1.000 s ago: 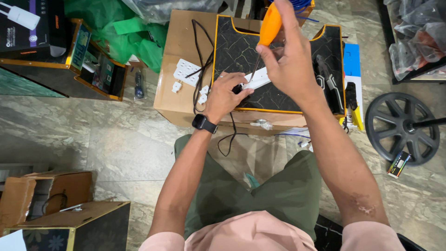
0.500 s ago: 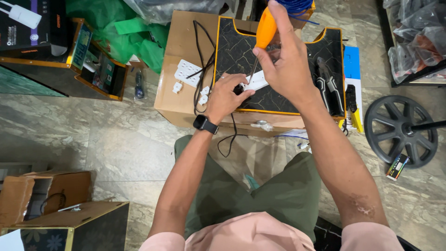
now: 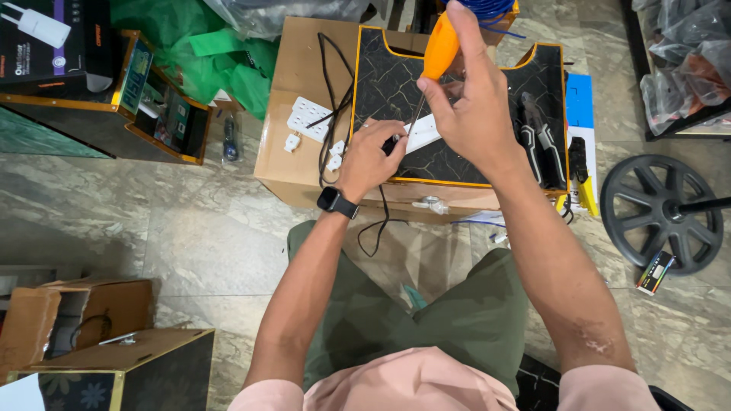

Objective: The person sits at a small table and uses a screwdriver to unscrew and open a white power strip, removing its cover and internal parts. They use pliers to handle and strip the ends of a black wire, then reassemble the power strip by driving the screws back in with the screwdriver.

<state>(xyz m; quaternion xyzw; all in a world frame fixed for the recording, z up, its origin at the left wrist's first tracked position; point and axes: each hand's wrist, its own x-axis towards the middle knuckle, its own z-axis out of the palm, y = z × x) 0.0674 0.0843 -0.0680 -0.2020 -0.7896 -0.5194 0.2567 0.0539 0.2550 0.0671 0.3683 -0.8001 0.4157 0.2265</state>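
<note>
My right hand (image 3: pixel 476 106) grips an orange-handled screwdriver (image 3: pixel 440 47), its thin shaft angled down to the left. The tip meets a long white power strip part (image 3: pixel 423 131) lying on a black mat with an orange border (image 3: pixel 396 80). My left hand (image 3: pixel 371 156), with a black watch on the wrist, pinches the near end of that white part, where a black cable (image 3: pixel 329 84) comes in. The mat lies on a cardboard box (image 3: pixel 293 84) in front of my knees.
A white socket plate (image 3: pixel 311 118) and small white plugs lie on the box's left. Black pliers (image 3: pixel 539 137) rest on the mat's right side. A black wheel (image 3: pixel 659 213) lies on the floor to the right, with open boxes and green bags to the left.
My right hand has turned slightly and the screwdriver handle has tilted a little to the right. My left hand keeps its hold on the white part.
</note>
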